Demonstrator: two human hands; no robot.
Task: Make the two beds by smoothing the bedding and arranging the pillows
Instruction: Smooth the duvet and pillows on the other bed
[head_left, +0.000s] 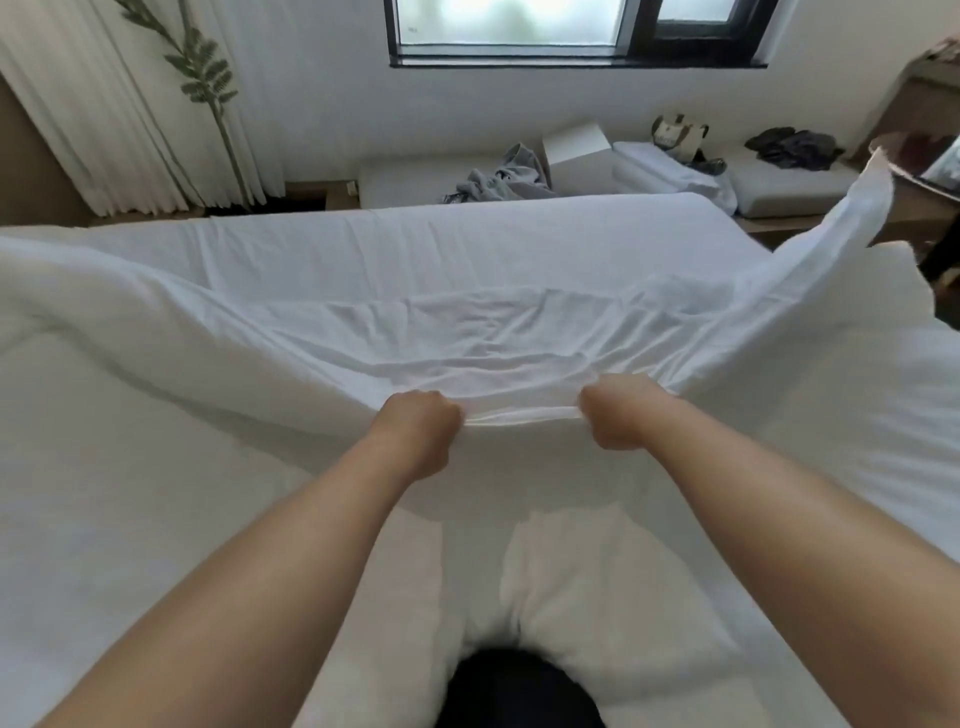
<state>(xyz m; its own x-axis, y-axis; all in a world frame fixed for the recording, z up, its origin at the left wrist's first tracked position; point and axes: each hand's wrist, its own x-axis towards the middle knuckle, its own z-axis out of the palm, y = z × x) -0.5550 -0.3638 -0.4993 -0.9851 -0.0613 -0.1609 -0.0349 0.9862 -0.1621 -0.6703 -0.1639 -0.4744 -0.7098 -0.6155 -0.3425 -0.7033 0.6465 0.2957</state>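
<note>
1 bed (467, 228) fills the view, white fitted cover, far edge below the window; no 2nd bed visible. Over it the top sheet (493, 338) hangs in the air: the middle sags, creased, above the bed's centre, the right corner stands high past the bed's right edge, and the left side drapes toward the left edge. Left hand (415, 431) and right hand (618, 415) are each fisted on the sheet's near hem, close together, with a short taut span between them. Risk 1: so narrow a grip gives little say over the corners, so the sheet may land skewed or doubled under at the right. Risk 2: the raised corner could brush the wooden furniture (914, 130) at right. Risk 3: trapped air may leave creases. A white pillow-like bundle (670, 166) lies on the bench (395, 179) beyond the far edge, off the bed.
</note>
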